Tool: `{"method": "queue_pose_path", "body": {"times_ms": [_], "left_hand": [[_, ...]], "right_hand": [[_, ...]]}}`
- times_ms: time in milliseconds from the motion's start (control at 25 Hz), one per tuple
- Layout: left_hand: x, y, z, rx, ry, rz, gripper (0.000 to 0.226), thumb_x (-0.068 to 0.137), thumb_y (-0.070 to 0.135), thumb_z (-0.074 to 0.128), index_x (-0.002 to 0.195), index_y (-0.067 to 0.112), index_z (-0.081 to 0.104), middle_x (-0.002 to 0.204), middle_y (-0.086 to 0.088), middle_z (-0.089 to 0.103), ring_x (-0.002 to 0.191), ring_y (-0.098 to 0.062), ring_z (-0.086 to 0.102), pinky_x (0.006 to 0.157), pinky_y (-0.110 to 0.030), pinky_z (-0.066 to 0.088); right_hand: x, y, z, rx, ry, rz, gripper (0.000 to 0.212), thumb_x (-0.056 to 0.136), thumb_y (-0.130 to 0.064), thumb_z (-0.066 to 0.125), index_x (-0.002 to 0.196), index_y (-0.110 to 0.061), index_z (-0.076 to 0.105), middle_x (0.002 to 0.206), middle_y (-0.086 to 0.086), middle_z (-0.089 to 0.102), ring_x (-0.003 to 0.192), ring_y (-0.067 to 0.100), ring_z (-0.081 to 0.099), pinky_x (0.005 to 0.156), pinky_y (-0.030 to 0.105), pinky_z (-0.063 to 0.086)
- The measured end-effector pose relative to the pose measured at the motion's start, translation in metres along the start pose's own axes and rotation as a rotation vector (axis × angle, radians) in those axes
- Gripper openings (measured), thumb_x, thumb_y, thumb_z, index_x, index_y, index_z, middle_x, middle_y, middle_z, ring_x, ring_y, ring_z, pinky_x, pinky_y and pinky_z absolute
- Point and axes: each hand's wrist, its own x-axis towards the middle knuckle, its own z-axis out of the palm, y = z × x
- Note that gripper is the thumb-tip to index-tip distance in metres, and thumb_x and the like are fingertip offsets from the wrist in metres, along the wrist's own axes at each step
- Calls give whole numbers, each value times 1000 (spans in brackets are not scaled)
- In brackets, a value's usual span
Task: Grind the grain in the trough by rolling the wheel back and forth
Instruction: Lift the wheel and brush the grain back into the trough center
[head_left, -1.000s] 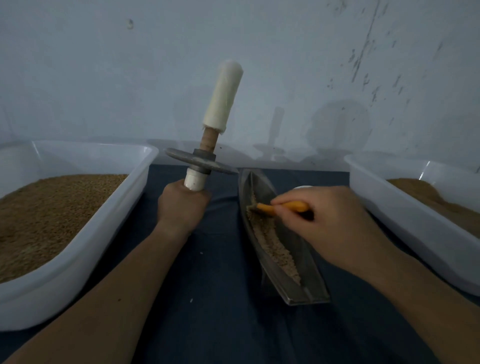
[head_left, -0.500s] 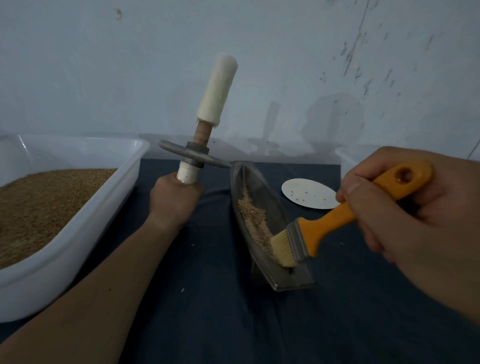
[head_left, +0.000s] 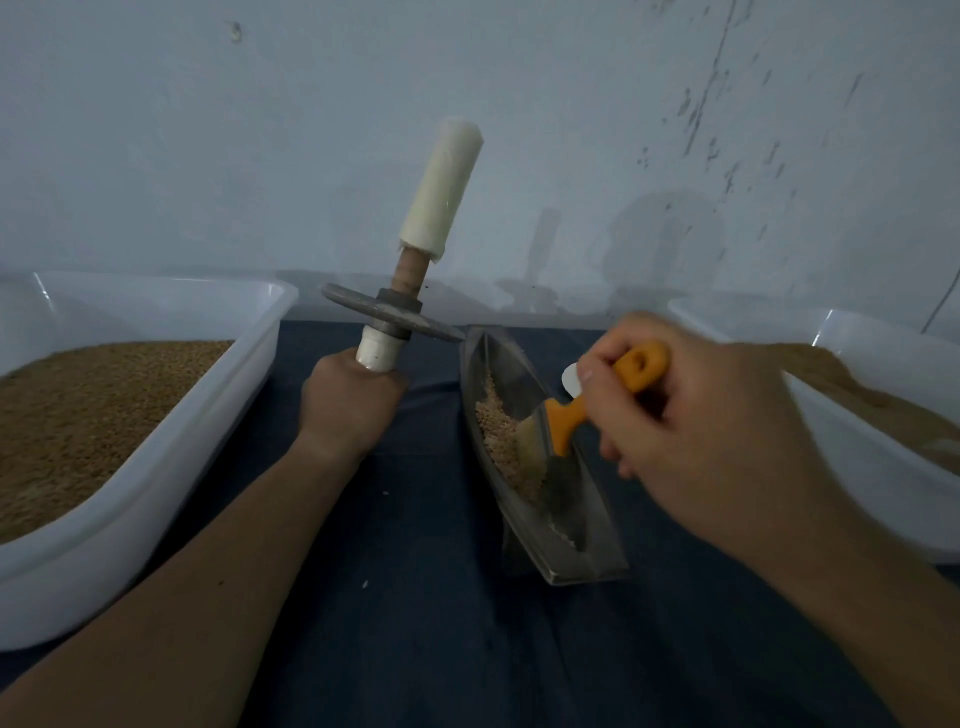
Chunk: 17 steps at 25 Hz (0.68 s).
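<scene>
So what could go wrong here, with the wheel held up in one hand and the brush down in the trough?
The wheel is held aloft, tilted, by the left hand alone, and its edge looks close to the far tip of the trough; it might knock it. The brush in the right hand could flick grain over the narrow side onto the cloth.

Dim, soft wall shadows, wide-angle distortion
</scene>
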Motion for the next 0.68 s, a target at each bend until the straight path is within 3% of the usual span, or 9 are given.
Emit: {"method": "queue_pose_path", "body": {"times_ms": [160,400,600,680], "left_hand": [[1,-1,1,12,5,16,11,58,35,68,58,28,60,52,4,59,50,-18,55,48,-31,43],[-1,-1,0,27,-4,21,19,58,37,68,64,21,60,57,3,61,53,-18,56,49,-30,43],[0,-1,1,18,0,18,17,59,33,68,62,20,57,53,3,58,50,-19,54,48,-30,42],[0,-1,0,22,-7,23,18,59,34,68,60,21,56,51,5,57,50,-18,54,48,-30,42]], "right_hand": [[3,-10,-30,-73,100,-66,27,98,-39,51,75,-26,56,53,-4,59,45,12,59,45,27,45],[-6,-26,-14,-91,-66,-41,30,93,-35,53,65,-24,49,53,-12,57,45,-4,56,45,3,36],[1,-17,9,-175,-157,16,25,97,-41,46,79,-26,54,58,-2,61,54,9,62,55,30,53],[0,-19,3,-129,-85,-31,23,99,-36,50,78,-26,55,56,-3,61,50,8,62,51,27,52]]}}
